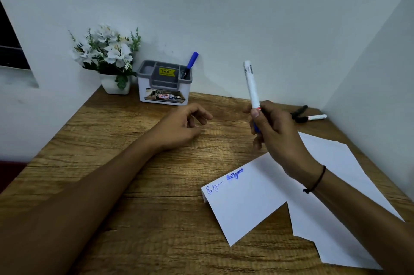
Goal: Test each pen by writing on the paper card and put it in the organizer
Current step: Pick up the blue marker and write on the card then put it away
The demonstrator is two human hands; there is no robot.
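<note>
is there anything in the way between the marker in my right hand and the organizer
Nothing visible blocks it. The white marker is held up in the right hand; the organizer sits farther left by the wall, bare wooden table between.

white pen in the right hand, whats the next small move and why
Probably carry the white pen left and back to the organizer and drop it in. The right hand holds it raised off the card, which already shows two blue scribbles, and one blue pen already stands in the organizer, so this one looks tested. The left hand rests empty on the table.
</note>
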